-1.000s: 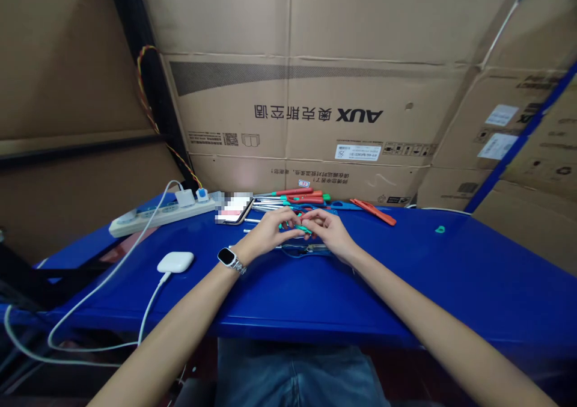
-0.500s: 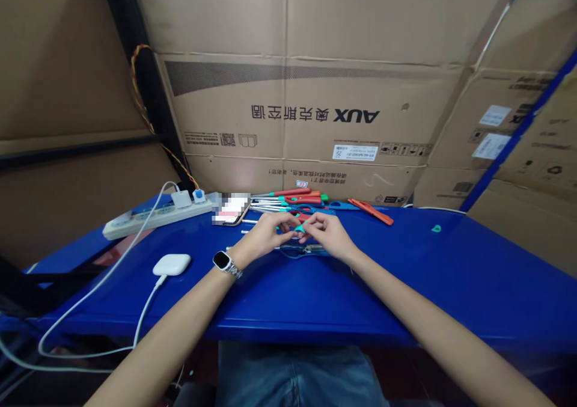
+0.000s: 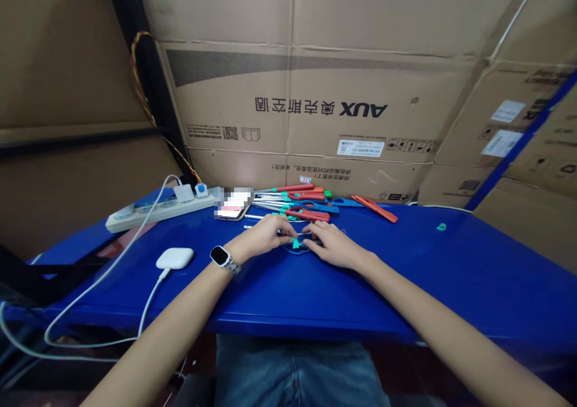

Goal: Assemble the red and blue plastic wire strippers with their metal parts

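Observation:
My left hand (image 3: 270, 237), with a watch on the wrist, is closed in a pinch on a small green plastic part (image 3: 295, 243). That part is at a blue lighter casing (image 3: 295, 251) lying on the table. My right hand (image 3: 332, 244) rests over the casing's right end, thumb and fingers bent around it; most of that end is hidden. Just behind my hands lie a red long-neck lighter (image 3: 311, 215) and a blue long-neck lighter (image 3: 318, 205), part of a pile of several with metal tubes. Fine detail between my fingertips is too small to make out.
A phone (image 3: 235, 204) lies left of the lighters, near a white power strip (image 3: 153, 214). A white earbud case (image 3: 175, 258) with a cable sits at left. An orange casing (image 3: 376, 209) and a small green piece (image 3: 441, 226) lie to the right. Cardboard (image 3: 315, 76) stands behind.
Both hands have come down from above the table to the blue casing and moved slightly apart. The green part has gone down with my left hand. The view has shifted slightly.

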Available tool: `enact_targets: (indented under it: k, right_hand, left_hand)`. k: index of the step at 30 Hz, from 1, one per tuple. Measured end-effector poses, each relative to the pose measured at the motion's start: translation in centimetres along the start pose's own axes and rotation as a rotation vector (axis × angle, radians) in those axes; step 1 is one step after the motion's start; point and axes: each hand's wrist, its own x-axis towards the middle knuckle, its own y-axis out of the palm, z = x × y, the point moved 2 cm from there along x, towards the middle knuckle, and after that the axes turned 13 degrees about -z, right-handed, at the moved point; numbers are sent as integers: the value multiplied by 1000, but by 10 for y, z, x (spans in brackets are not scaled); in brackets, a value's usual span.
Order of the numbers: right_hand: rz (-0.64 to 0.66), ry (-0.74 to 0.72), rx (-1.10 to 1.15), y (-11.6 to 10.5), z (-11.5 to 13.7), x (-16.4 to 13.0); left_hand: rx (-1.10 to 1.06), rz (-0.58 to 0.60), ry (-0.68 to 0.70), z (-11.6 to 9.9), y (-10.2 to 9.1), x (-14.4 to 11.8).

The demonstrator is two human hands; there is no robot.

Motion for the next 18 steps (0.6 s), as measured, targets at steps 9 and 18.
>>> enact_targets:
  k: [9,18]
  right_hand:
    - [41,-4,15,0,-1,2]
    - [60,-12,-3,-1,1,2]
  left_hand:
    - [109,23,-54,2,7,-4]
    - [260,18,-35,5,12,-7]
